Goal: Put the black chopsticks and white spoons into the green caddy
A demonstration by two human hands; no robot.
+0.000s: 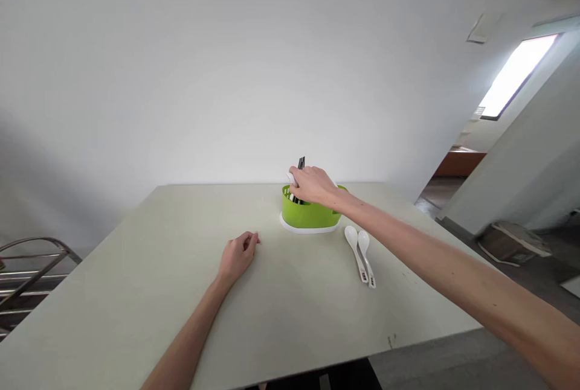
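Note:
Near the back of the table stands a green oval utensil caddy (pixel 310 216) with a white base. My right hand (pixel 312 185) reaches over it from the right, fingers closed on a white spoon (pixel 290 179) at the caddy's left end; part of the spoon is hidden by the fingers. Dark chopsticks (pixel 301 163) stand upright in the caddy right by those fingers. On the table at the caddy's front right lie two white spoons (pixel 356 254), side by side with bowls facing away from me. My left hand (pixel 238 254) rests on the tabletop, loosely curled, holding nothing visible.
The pale table (pixel 181 257) meets a plain white wall (pixel 272 76) at its back edge. A metal-framed rack (pixel 38 275) stands beyond the left edge. On the floor to the right sits a brown box-like object (pixel 514 242).

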